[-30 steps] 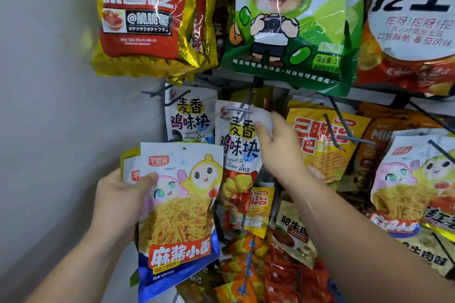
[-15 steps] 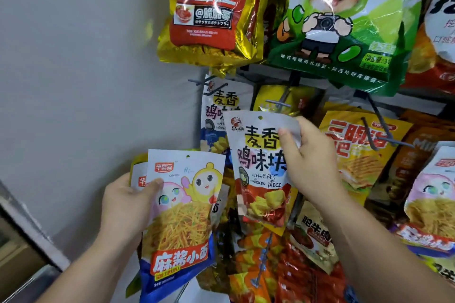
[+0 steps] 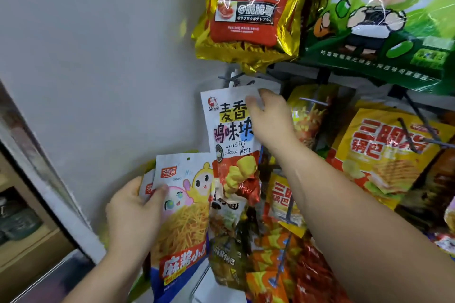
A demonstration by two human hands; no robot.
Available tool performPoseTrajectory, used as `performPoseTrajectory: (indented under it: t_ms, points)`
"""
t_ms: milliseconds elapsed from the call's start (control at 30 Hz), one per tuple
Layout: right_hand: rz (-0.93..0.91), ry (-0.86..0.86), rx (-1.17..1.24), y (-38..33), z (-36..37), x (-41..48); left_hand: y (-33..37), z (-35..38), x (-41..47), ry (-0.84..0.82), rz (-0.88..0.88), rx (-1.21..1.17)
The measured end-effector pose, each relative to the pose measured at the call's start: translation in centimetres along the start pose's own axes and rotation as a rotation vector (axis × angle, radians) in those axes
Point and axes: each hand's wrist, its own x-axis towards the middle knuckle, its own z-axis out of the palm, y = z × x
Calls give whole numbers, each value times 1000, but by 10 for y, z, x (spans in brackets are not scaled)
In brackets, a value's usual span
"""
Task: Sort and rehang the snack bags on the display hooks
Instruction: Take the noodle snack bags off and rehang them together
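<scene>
Nearest, the left hand (image 3: 133, 214) curls round the edge of a small stack of noodle bags (image 3: 183, 219), with the thumb flat on the front one. It should keep them low and clear of the work. Above, the right hand (image 3: 268, 115) pinches the top edge of the chicken-piece bag (image 3: 231, 135), which hangs free just under the wire hook (image 3: 227, 79). The hang hole is probably beneath the blurred fingers, so the grip wants moving aside. Then pull the top taut and feed the hole squarely onto the hook's tip.
</scene>
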Motion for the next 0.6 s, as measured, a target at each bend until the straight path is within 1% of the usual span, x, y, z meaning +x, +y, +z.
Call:
performPoseTrajectory:
  t_ms: [67, 233, 300, 400, 500, 600]
  points:
    - [12, 5, 11, -6, 6, 5, -2, -4, 1, 23, 49, 66]
    - [94, 86, 58, -1, 16, 11, -5, -21, 3, 61, 80, 108]
    - [86, 120, 46, 1, 15, 11, -4, -27, 0, 64, 83, 129]
    - [60, 127, 3, -1, 14, 9, 0, -32, -3, 84, 69, 150]
    - [32, 130, -54, -4, 12, 5, 4, -35, -4, 85, 48, 110]
    - [49, 162, -59, -4, 10, 2, 13, -35, -7, 82, 95, 86]
